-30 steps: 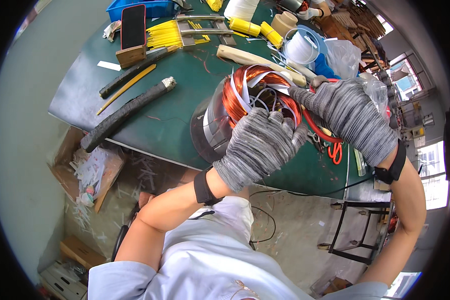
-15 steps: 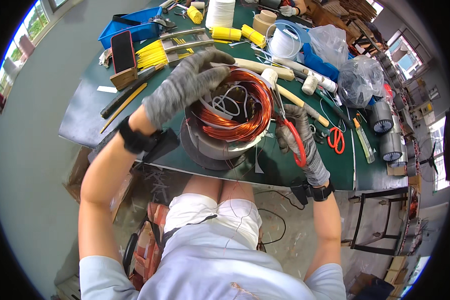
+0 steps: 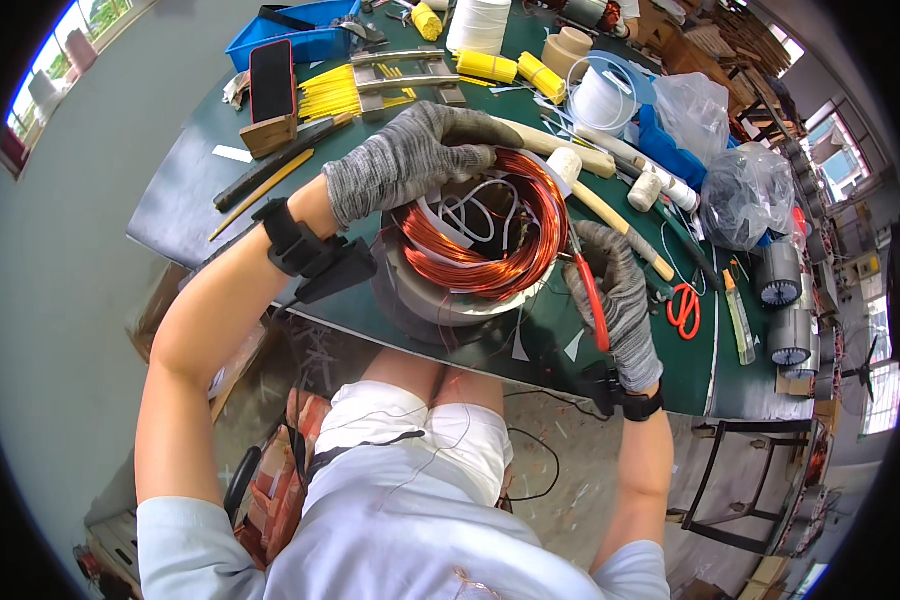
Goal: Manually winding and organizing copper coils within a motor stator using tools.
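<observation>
A round motor stator (image 3: 425,292) with a pale casing stands near the table's front edge. Thick copper windings (image 3: 470,278) ring its top, and loose white sleeved leads (image 3: 480,215) curl inside the ring. My left hand (image 3: 410,155), in a grey knitted glove, reaches over the far left rim; its fingers and thumb close on the windings. On the right side, my gloved right hand (image 3: 615,295) grips red-handled pliers (image 3: 592,300), whose slim metal end points up at the windings' right edge. What the tip touches is too small to tell. Thin copper wires hang toward my lap.
A white-headed mallet (image 3: 564,165), red-handled scissors (image 3: 684,312) and a cutter knife (image 3: 739,318) lie to the right. Farther back are yellow strips (image 3: 330,95), a phone (image 3: 272,85) on a wooden stand, a blue tray (image 3: 295,42), white spools (image 3: 480,25) and plastic bags (image 3: 748,195).
The view has shifted, so the table sits slightly lower and farther right. The pliers have turned more upright in my right hand. My left hand stays on the windings.
</observation>
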`<act>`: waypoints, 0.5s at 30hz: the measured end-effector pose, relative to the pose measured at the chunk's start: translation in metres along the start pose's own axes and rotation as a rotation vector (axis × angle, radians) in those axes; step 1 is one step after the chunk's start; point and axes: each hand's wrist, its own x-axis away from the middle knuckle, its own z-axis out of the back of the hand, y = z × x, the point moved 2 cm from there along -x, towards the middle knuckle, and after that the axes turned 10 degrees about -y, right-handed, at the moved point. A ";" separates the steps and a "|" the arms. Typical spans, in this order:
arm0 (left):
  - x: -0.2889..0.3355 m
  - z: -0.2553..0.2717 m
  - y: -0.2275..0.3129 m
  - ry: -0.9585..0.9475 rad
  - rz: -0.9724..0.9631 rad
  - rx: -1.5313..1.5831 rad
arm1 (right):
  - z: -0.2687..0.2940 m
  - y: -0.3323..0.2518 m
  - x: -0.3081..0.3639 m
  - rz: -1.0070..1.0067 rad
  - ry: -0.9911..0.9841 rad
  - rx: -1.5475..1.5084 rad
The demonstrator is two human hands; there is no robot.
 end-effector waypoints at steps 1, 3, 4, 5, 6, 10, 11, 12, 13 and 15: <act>-0.001 0.000 -0.001 -0.023 -0.001 0.006 | 0.005 -0.005 -0.003 0.038 -0.012 0.116; -0.007 0.002 -0.005 -0.093 -0.088 0.015 | 0.015 -0.017 -0.016 0.127 -0.054 0.348; -0.011 0.003 -0.009 -0.137 -0.125 0.009 | 0.020 -0.027 -0.022 0.298 -0.053 0.564; -0.015 0.005 -0.012 -0.176 -0.210 0.023 | 0.025 -0.035 -0.027 0.347 -0.059 0.711; -0.020 0.007 -0.017 -0.195 -0.226 0.057 | 0.028 -0.042 -0.030 0.354 -0.077 0.847; -0.044 0.017 -0.018 -0.322 -0.258 -0.014 | 0.029 -0.065 -0.028 0.193 -0.166 1.327; -0.047 0.022 -0.008 -0.203 -0.337 -0.347 | 0.029 -0.068 -0.025 0.111 -0.199 1.422; -0.042 0.020 0.003 -0.092 -0.425 -0.379 | 0.027 -0.070 -0.021 0.056 -0.224 1.484; -0.035 0.016 0.013 0.032 -0.364 -0.436 | 0.026 -0.072 -0.018 0.066 -0.238 1.523; -0.005 -0.005 0.039 0.362 -0.561 -0.914 | 0.025 -0.078 -0.014 0.186 -0.219 1.537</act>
